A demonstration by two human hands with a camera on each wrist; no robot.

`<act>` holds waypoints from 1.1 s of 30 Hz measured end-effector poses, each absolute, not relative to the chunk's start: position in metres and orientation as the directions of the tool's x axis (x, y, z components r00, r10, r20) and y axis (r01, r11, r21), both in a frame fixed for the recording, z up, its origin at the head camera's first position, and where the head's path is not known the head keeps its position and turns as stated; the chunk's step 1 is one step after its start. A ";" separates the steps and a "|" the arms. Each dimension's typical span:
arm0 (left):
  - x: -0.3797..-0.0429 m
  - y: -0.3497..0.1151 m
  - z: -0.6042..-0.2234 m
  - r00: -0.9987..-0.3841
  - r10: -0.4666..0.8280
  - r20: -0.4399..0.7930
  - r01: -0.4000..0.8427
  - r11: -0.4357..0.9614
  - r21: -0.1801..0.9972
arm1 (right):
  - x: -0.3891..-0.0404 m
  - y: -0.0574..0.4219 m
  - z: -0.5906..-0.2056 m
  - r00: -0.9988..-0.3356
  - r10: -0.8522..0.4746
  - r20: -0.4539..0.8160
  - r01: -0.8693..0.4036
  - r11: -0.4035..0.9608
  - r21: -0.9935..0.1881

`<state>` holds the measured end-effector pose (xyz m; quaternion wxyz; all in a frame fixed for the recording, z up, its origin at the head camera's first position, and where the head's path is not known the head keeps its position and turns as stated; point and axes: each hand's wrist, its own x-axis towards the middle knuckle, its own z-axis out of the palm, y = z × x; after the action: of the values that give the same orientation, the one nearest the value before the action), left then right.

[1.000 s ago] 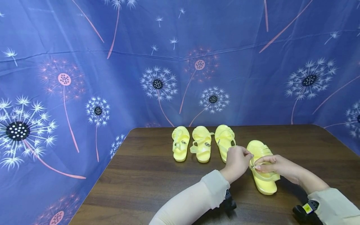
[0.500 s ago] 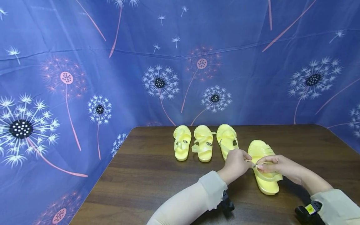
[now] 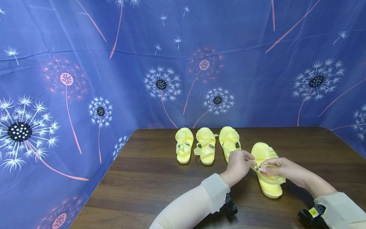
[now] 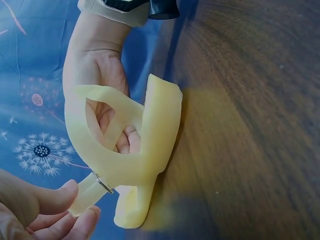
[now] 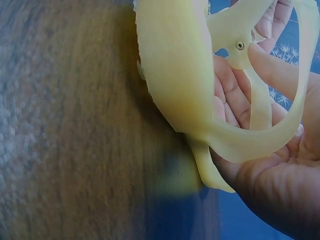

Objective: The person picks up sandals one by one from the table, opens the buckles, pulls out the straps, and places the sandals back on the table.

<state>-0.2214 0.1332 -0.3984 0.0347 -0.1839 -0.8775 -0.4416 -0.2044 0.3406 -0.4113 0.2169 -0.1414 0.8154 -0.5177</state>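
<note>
A yellow jelly sandal (image 3: 270, 188) lies on the table at the right, toe away from me. My left hand (image 3: 238, 165) pinches the free end of its ankle strap (image 4: 86, 194) between thumb and fingers. That strap passes through a small metal buckle (image 4: 103, 183), seen close in the left wrist view. My right hand (image 3: 288, 171) reaches over the sandal and holds the strap near the buckle. In the right wrist view its thumb presses beside a metal rivet (image 5: 240, 45), with the other fingers behind the strap.
Three more yellow sandals stand in a row at the back: a left one (image 3: 184, 149), a middle one (image 3: 206, 149) with its strap sticking out, and a right one (image 3: 228, 141) partly behind my left hand. A blue dandelion-print cloth (image 3: 183, 79) hangs behind the brown table (image 3: 148, 178).
My left fingers have shifted slightly down and left from the sandal, drawing the strap end out from the buckle. My right hand has stayed nearly in place.
</note>
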 end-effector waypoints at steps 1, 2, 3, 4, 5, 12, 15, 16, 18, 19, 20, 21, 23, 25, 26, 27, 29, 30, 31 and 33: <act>-0.222 0.133 -0.399 -0.930 0.290 0.225 0.353 0.538 0.765 | -0.204 0.341 -0.411 -0.866 -0.455 -0.208 -0.006 0.426 -0.905; -0.222 0.133 -0.399 -0.930 0.291 0.226 0.354 0.536 0.767 | -0.204 0.341 -0.411 -0.866 -0.453 -0.211 -0.004 0.428 -0.904; -0.222 0.133 -0.399 -0.928 0.293 0.229 0.358 0.535 0.765 | -0.204 0.341 -0.410 -0.865 -0.458 -0.205 -0.011 0.425 -0.905; -0.222 0.133 -0.399 -0.927 0.296 0.233 0.362 0.533 0.765 | -0.204 0.341 -0.410 -0.865 -0.457 -0.206 -0.010 0.427 -0.904; -0.222 0.133 -0.399 -0.924 0.300 0.236 0.368 0.536 0.760 | -0.204 0.341 -0.410 -0.865 -0.455 -0.211 -0.006 0.430 -0.903; -0.220 0.132 -0.395 -0.904 0.344 0.254 0.417 0.577 0.703 | -0.206 0.341 -0.412 -0.860 -0.471 -0.196 -0.014 0.406 -0.914; -0.221 0.132 -0.392 -0.868 0.396 0.299 0.494 0.646 0.582 | -0.206 0.342 -0.412 -0.854 -0.484 -0.191 -0.016 0.391 -0.920; -0.221 0.132 -0.391 -0.855 0.415 0.312 0.519 0.672 0.528 | -0.206 0.343 -0.412 -0.853 -0.486 -0.191 -0.015 0.388 -0.922; -0.222 0.132 -0.389 -0.834 0.444 0.328 0.550 0.716 0.429 | -0.205 0.344 -0.412 -0.853 -0.483 -0.198 -0.008 0.391 -0.920; -0.222 0.131 -0.388 -0.832 0.451 0.322 0.552 0.731 0.402 | -0.205 0.344 -0.412 -0.853 -0.482 -0.202 -0.008 0.399 -0.917; -0.223 0.130 -0.387 -0.836 0.453 0.309 0.546 0.741 0.390 | -0.205 0.344 -0.412 -0.854 -0.474 -0.213 0.000 0.410 -0.912; -0.223 0.129 -0.385 -0.841 0.453 0.297 0.540 0.748 0.387 | -0.205 0.344 -0.412 -0.856 -0.467 -0.221 0.005 0.419 -0.908; -0.224 0.128 -0.384 -0.852 0.445 0.276 0.522 0.756 0.395 | -0.205 0.343 -0.412 -0.860 -0.458 -0.227 0.006 0.436 -0.900; -0.224 0.126 -0.384 -0.862 0.437 0.258 0.507 0.754 0.417 | -0.204 0.343 -0.412 -0.862 -0.453 -0.226 0.003 0.442 -0.897; -0.224 0.126 -0.384 -0.864 0.435 0.254 0.504 0.750 0.429 | -0.204 0.343 -0.411 -0.864 -0.450 -0.226 0.005 0.440 -0.898; -0.223 0.125 -0.385 -0.862 0.436 0.259 0.507 0.749 0.427 | -0.204 0.343 -0.412 -0.863 -0.455 -0.218 -0.002 0.435 -0.900; -0.222 0.126 -0.387 -0.857 0.441 0.267 0.516 0.750 0.414 | -0.205 0.343 -0.412 -0.861 -0.466 -0.204 -0.014 0.422 -0.906; -0.221 0.127 -0.388 -0.855 0.444 0.267 0.518 0.750 0.411 | -0.205 0.342 -0.412 -0.860 -0.466 -0.207 -0.008 0.419 -0.908; -0.220 0.129 -0.390 -0.855 0.446 0.264 0.518 0.750 0.412 | -0.205 0.343 -0.412 -0.857 -0.472 -0.207 -0.006 0.410 -0.912; -0.218 0.132 -0.393 -0.855 0.448 0.260 0.518 0.749 0.414 | -0.205 0.344 -0.411 -0.851 -0.486 -0.197 -0.015 0.398 -0.917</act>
<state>-0.2184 0.1319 -0.3932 0.0724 -0.2590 -0.9322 -0.2421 -0.2052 0.3440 -0.4114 0.2238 -0.1557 0.8057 -0.5259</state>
